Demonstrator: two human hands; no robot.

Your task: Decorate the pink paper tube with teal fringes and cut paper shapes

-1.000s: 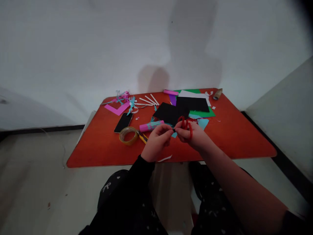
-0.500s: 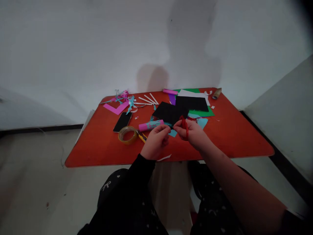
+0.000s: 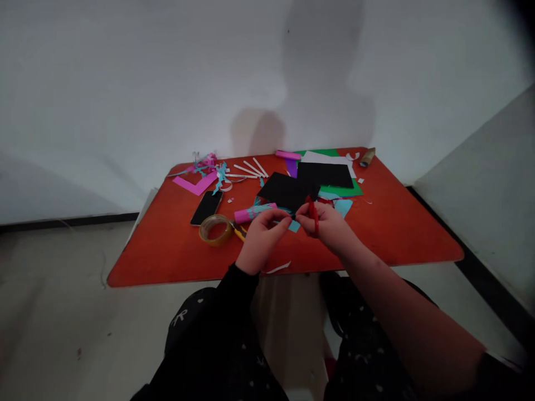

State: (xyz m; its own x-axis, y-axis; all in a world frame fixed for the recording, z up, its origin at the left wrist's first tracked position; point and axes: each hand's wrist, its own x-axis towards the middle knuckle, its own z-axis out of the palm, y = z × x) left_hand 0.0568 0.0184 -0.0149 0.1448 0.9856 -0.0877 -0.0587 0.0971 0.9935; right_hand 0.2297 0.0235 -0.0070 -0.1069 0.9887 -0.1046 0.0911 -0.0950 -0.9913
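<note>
Red-handled scissors (image 3: 314, 217) hang on the fingers of my right hand (image 3: 328, 223), which is closed with its fingertips pinched together. Close to its left, my left hand (image 3: 262, 236) is closed in a pinch too. Between the two sets of fingertips shows a small black piece (image 3: 293, 216), probably paper, mostly hidden. Just beyond the hands lies a black sheet (image 3: 284, 189). A pink roll wrapped with blue fringed paper (image 3: 253, 213) rests behind my left hand. Blue paper scraps (image 3: 343, 208) lie beyond my right hand.
On the orange table (image 3: 163, 250) are a tape roll (image 3: 215, 230), a yellow cutter (image 3: 239, 231) and a phone (image 3: 207, 208). White sticks (image 3: 251, 169) and a pink paper piece (image 3: 196, 184) lie farther back. A second black sheet (image 3: 326, 175) covers green paper (image 3: 353, 189). A cardboard tube (image 3: 368, 157) sits back right.
My left hand's fingers have straightened somewhat, while its fingertips stay by the small black piece. The scissors remain on my right hand. The whole view has shifted slightly.
</note>
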